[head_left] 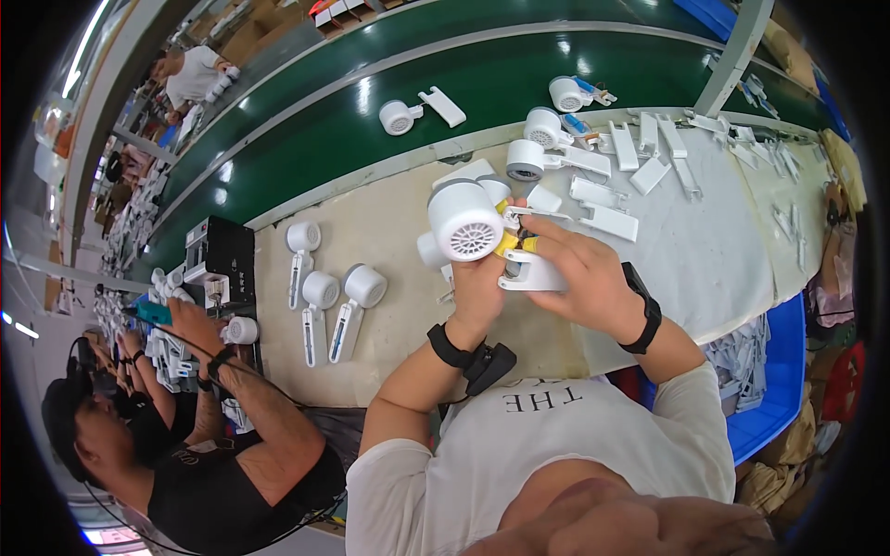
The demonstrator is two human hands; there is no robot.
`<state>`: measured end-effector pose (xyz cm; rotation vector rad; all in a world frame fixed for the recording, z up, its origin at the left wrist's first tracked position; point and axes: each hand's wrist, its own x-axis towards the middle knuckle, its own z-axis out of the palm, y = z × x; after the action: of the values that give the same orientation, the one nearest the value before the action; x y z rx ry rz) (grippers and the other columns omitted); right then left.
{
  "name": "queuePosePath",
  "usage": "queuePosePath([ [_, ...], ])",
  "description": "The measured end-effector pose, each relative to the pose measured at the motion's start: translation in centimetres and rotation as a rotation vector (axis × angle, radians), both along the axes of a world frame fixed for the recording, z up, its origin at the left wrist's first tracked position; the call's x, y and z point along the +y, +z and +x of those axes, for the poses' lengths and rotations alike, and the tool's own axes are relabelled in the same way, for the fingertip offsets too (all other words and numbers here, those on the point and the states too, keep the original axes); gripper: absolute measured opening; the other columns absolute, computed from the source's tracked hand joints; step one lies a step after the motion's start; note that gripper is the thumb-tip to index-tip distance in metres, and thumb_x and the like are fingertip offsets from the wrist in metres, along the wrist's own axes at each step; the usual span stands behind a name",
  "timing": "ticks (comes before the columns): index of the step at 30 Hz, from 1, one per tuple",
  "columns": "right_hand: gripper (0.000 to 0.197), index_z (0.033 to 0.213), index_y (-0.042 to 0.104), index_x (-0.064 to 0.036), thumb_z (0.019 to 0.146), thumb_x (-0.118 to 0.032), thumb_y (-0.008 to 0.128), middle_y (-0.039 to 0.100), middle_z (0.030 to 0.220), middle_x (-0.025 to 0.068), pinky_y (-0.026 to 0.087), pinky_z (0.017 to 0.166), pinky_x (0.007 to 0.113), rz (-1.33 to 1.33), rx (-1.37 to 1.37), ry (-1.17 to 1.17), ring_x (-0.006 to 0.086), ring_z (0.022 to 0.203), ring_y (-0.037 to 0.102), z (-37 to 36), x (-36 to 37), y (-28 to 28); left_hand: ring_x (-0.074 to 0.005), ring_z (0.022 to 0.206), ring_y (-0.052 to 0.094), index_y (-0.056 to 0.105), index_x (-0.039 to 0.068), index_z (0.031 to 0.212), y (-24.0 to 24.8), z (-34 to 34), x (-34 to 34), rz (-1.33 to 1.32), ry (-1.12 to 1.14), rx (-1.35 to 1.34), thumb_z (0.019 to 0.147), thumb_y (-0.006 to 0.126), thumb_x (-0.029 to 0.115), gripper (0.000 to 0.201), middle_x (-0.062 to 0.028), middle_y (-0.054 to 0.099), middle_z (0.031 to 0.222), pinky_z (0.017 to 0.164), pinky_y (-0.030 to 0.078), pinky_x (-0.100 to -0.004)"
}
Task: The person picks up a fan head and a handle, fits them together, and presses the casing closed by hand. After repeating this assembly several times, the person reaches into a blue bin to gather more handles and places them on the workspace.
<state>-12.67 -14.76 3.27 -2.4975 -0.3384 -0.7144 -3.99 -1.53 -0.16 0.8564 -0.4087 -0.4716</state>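
- At the left of the table point(399, 208), I see three fans point(362, 285) lying with handles point(345, 335) attached; I judge these the furthest along.
- Next comes the left hand point(479, 289), curled under the held fan point(464, 218); most of its fingers are hidden from me, but it seems to have hold.
- That fan is raised above the table, with yellow parts point(507, 244) exposed where its handle begins. I take it as partly assembled, with closing up left.
- The right hand point(586, 285) is half closed, pinching a white shell point(533, 274) just beside those yellow parts.
- Further right I count more fans point(526, 160) and loose shells point(610, 221), which look like work remaining.
- Rightmost, below the table edge, a blue bin point(790, 361) holds a heap of pale plastic pieces point(746, 360); I cannot tell their exact kind.
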Motion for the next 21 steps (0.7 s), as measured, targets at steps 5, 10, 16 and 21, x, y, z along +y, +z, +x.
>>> queuePosePath([
  [5, 0.057, 0.105, 0.05, -0.0068, 0.055, -0.014, 0.076, 0.053, 0.12, 0.013, 0.049, 0.078, 0.032, 0.225, 0.033, 0.071, 0.0285, 0.092, 0.06, 0.8, -0.8, 0.2, -0.0206, 0.111, 0.05, 0.041, -0.004, 0.124, -0.4, 0.4, 0.2, 0.11, -0.037, -0.137, 0.084, 0.048, -0.001, 0.041, -0.0153, 0.05, 0.122, 0.093, 0.041, -0.0312],
  [10, 0.057, 0.104, 0.051, -0.0063, 0.054, -0.014, 0.076, 0.054, 0.119, 0.0131, 0.049, 0.077, 0.033, 0.11, -0.132, 0.096, 0.0282, 0.091, 0.06, 0.8, -0.5, -1.0, -0.0218, 0.112, 0.049, 0.041, -0.003, 0.124, 0.3, 0.2, 0.1, 0.02, -0.024, -0.055, 0.082, 0.046, -0.003, 0.043, -0.0152, 0.05, 0.122, 0.095, 0.039, -0.0331],
  [16, 0.054, 0.102, 0.051, -0.0073, 0.055, -0.014, 0.075, 0.054, 0.118, 0.0121, 0.049, 0.068, 0.033, -0.011, -0.049, 0.061, 0.028, 0.089, 0.06, 0.6, -0.4, 0.2, -0.0228, 0.113, 0.048, 0.042, -0.003, 0.123, -0.6, 0.3, 0.3, 0.031, -0.018, -0.096, 0.077, 0.046, -0.006, 0.046, -0.0156, 0.049, 0.123, 0.096, 0.039, -0.0333],
  [21, 0.052, 0.106, 0.051, -0.0054, 0.06, -0.013, 0.074, 0.054, 0.117, 0.0128, 0.047, 0.079, 0.033, 0.263, 0.048, 0.088, 0.0285, 0.099, 0.057, 0.5, 0.3, -0.3, -0.0215, 0.105, 0.054, 0.048, -0.003, 0.117, -0.6, -0.4, 0.3, 0.131, 0.191, -0.261, 0.077, 0.052, -0.004, 0.04, -0.0145, 0.057, 0.113, 0.091, 0.042, -0.0319],
])
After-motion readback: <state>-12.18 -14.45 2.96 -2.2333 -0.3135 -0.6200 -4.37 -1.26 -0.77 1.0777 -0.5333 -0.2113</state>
